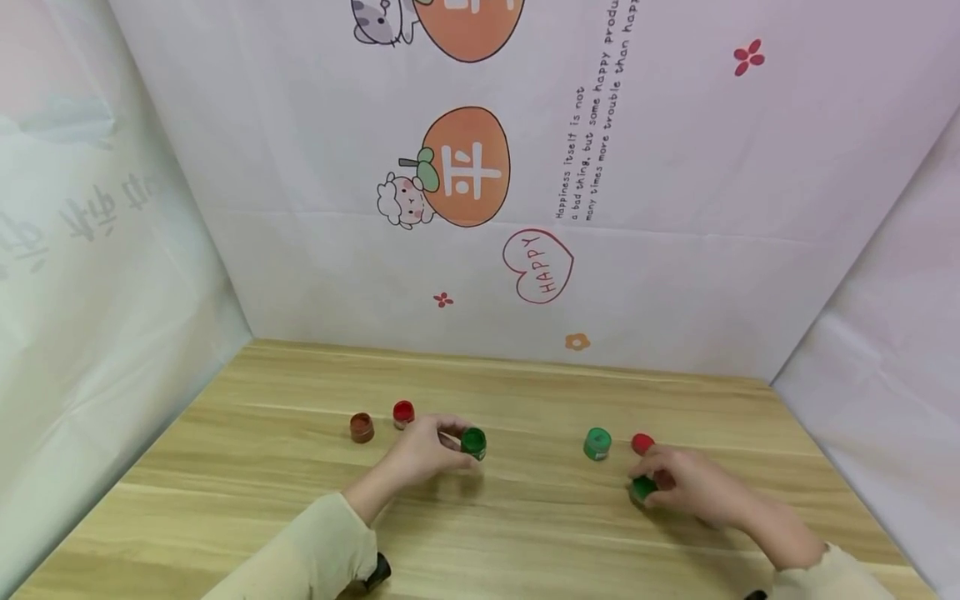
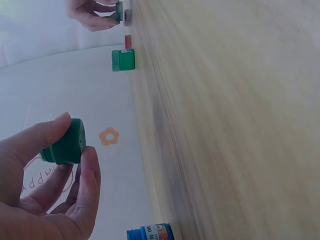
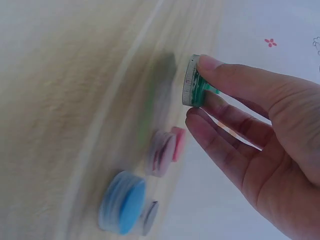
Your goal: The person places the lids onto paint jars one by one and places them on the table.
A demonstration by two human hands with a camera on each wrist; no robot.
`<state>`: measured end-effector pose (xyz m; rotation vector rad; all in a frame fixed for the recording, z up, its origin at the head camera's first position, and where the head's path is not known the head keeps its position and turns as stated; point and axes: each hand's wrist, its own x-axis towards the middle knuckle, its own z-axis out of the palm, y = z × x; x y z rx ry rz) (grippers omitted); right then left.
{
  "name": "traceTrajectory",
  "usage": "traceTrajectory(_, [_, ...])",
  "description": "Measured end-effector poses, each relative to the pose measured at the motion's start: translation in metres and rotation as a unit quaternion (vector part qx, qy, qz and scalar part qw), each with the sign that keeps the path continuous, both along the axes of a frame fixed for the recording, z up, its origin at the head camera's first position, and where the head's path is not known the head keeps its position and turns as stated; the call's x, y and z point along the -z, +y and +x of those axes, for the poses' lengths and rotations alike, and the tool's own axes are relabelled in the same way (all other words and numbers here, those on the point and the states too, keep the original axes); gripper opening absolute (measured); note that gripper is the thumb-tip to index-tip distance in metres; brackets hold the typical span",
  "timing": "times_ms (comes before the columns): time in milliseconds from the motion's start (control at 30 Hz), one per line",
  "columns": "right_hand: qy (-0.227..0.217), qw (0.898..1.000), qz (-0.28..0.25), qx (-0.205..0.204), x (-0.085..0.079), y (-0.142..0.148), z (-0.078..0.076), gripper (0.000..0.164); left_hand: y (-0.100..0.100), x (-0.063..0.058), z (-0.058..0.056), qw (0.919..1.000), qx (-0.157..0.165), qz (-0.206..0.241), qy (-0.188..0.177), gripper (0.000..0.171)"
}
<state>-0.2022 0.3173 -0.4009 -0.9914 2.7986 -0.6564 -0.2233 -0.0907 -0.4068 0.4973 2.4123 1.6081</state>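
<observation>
My left hand (image 1: 435, 450) pinches a small green paint pot (image 1: 473, 442) between thumb and fingers, clear of the tabletop in the left wrist view. Its dark green round face points upward in the head view. Farther right, my right hand (image 1: 697, 486) pinches a small round green lid (image 3: 194, 82) with a pale ridged rim. A lighter green pot (image 1: 597, 443) stands on the table left of the right hand. Just beyond that hand's fingers lies a red lid (image 1: 642, 442), partly hidden. A red pot (image 1: 403, 413) and a brown pot (image 1: 362, 427) stand beside the left hand.
A blue pot (image 2: 151, 232) with a printed label shows low in the left wrist view. A blue lid (image 3: 132, 205) and a grey lid (image 3: 150, 218) lie near the right hand. White printed sheeting (image 1: 660, 292) walls in the wooden table (image 1: 525, 542).
</observation>
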Motion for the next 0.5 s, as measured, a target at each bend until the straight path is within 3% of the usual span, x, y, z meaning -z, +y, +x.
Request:
traceTrajectory(267, [0.032,0.999,-0.020,-0.033,-0.015,-0.016,-0.003,0.028,0.005,-0.002,0.000,0.9999,-0.002,0.010,-0.005,0.040])
traceTrajectory(500, [0.026,0.999,-0.012,-0.024,-0.032,-0.038,-0.005,0.029,0.008,-0.001,0.000,0.9997,0.005,0.022,-0.011,0.040])
